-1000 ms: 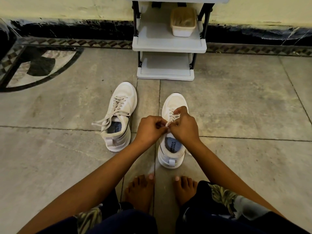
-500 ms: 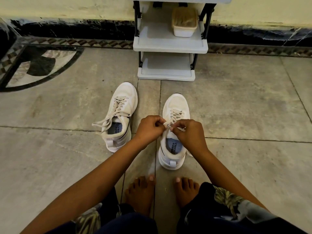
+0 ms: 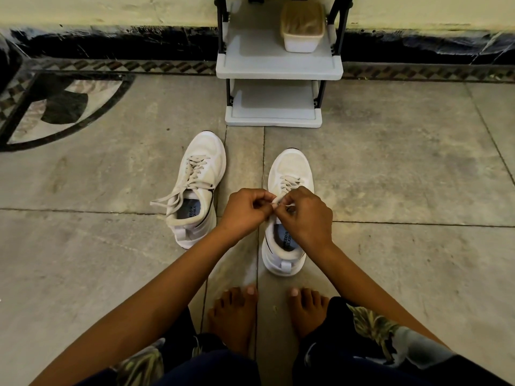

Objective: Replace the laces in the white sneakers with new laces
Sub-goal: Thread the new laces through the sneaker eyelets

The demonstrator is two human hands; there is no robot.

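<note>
Two white sneakers stand on the tiled floor, toes pointing away from me. The right sneaker (image 3: pixel 291 171) is laced with a pale lace (image 3: pixel 288 181), and both hands meet over its tongue. My left hand (image 3: pixel 246 211) pinches the lace end at the shoe's upper eyelets. My right hand (image 3: pixel 305 214) also pinches the lace there, fingers curled, covering the knot area. The left sneaker (image 3: pixel 199 185) sits apart to the left, its lace (image 3: pixel 170 199) untied with loose ends trailing off its left side.
A grey two-tier shoe rack (image 3: pixel 278 68) stands against the wall straight ahead, with a white lidded tub (image 3: pixel 302 27) on its upper shelf. My bare feet (image 3: pixel 271 313) rest on the floor just behind the right sneaker. A dark inlaid floor pattern (image 3: pixel 55 107) lies far left.
My right hand moved off the toe-side laces back toward the tongue, then closed in on my left hand at the lace. The sneakers stayed where they were.
</note>
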